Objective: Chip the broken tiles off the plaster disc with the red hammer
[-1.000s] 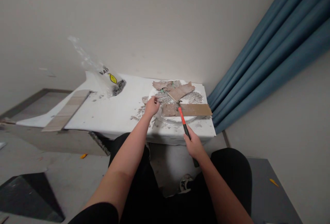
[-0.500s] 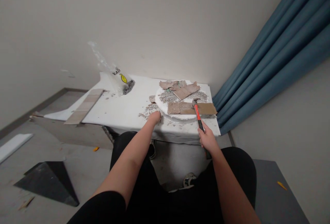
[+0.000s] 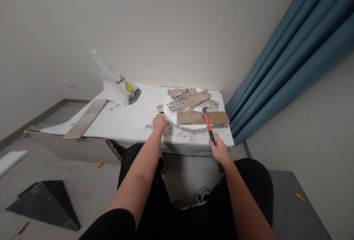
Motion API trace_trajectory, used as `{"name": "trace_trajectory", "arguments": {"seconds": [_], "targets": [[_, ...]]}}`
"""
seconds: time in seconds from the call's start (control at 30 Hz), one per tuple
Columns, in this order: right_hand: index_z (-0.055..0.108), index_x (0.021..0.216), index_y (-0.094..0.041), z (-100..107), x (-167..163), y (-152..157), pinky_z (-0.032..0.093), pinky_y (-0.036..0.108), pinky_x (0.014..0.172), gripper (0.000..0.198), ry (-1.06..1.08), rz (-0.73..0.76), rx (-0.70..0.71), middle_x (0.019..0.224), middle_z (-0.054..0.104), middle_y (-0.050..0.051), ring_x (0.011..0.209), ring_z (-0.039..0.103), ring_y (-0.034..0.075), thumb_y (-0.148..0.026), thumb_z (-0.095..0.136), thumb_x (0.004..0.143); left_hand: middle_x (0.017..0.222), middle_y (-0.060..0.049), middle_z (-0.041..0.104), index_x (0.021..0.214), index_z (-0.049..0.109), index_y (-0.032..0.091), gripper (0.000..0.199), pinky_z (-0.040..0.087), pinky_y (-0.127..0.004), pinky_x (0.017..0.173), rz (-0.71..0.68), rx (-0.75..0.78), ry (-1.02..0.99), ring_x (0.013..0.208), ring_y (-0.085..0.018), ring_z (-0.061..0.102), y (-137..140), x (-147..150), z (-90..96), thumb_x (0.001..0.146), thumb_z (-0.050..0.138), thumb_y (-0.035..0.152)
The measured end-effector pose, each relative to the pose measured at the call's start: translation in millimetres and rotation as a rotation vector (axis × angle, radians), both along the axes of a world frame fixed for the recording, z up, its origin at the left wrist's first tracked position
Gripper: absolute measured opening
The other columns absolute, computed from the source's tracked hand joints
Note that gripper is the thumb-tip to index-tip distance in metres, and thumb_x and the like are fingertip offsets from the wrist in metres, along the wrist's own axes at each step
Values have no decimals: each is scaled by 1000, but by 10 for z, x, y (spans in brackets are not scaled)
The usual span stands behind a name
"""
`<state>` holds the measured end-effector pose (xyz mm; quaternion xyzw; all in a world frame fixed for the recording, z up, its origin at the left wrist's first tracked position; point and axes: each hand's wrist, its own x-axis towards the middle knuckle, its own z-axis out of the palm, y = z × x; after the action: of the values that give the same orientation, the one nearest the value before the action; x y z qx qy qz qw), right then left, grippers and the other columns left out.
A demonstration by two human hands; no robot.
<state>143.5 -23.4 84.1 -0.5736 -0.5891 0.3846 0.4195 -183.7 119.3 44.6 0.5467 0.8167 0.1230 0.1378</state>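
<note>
Resting on broken tan tiles (image 3: 203, 117), hammer (image 3: 208, 126) has orange-black handle.

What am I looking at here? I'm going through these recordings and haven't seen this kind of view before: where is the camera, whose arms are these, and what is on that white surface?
The camera sits on a person's head and looks forward and down, so the two bare arms are that person's own. There is no machine here. The right hand grips a hammer with an orange and black handle, its head over a long brown tile strip. The left hand rests among small rubble at the edge of a round white disc. Broken tile pieces and grey crumbs lie on that disc, which sits on a white slab. A clear plastic bag lies further left, a blue curtain hangs on the right.
</note>
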Motion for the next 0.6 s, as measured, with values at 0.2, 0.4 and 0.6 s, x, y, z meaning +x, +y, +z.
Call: {"name": "trace_trajectory", "arguments": {"seconds": [0.2, 0.4, 0.6], "targets": [[56, 147, -22, -115, 10, 22, 47, 53, 110, 63, -22, 8, 7, 128, 70, 8, 128, 59, 32, -34, 56, 86, 92, -7, 74, 103, 67, 19, 24, 51, -32, 82, -50, 425, -335, 86, -19, 67, 131, 187, 425, 83, 55, 24], [57, 146, -19, -133, 45, 28, 38, 50, 119, 63, -23, 0, 14, 144, 60, 9, 141, 49, 30, -35, 58, 85, 88, -4, 74, 98, 71, 16, 27, 52, -30, 79, -418, 431, -680, 79, -16, 64, 248, 778, 387, 79, 66, 34], [56, 147, -19, -95, 71, 13, 45, 50, 114, 62, -2, -12, -1, 140, 63, 8, 135, 54, 32, -32, 57, 86, 85, -3, 74, 81, 73, 20, 17, 48, -31, 79, -523, 333, -452, 83, -19, 64, 341, 1106, 200, 84, 64, 34]]}}
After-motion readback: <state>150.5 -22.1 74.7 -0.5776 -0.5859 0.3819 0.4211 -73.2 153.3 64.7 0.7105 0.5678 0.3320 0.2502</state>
